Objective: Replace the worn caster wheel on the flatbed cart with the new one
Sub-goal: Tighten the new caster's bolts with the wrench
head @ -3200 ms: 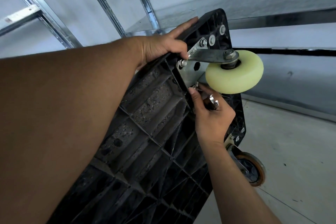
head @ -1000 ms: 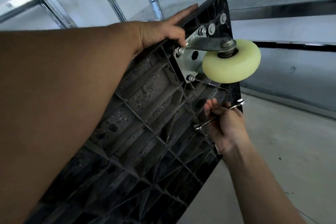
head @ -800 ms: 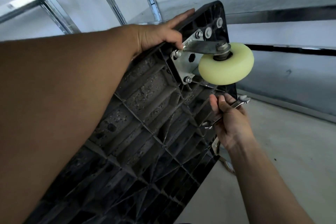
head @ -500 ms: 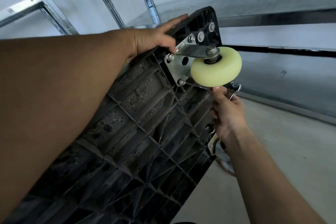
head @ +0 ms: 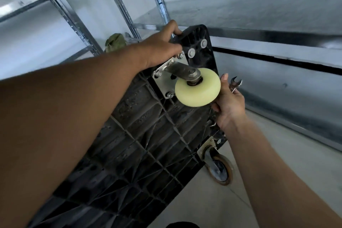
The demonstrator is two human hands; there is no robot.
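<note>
Tipped up on edge, ribbed underside showing: black cart (head: 140,135), gripped at its top rim by the left hand (head: 161,50), fingers curled over. Bolted by that upper corner, a pale yellow wheel (head: 198,90); at the lower corner, a worn dark wheel (head: 220,170). Just right of the pale wheel, right hand (head: 228,105) clamped round a wrench (head: 235,83), thumb beside the tread.

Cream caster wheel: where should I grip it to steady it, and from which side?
Grip the cream caster wheel by its smooth tread from the right, beside the right hand. The bracket arm and axle nut cover its hub; the mounting plate crowds its left.
</note>
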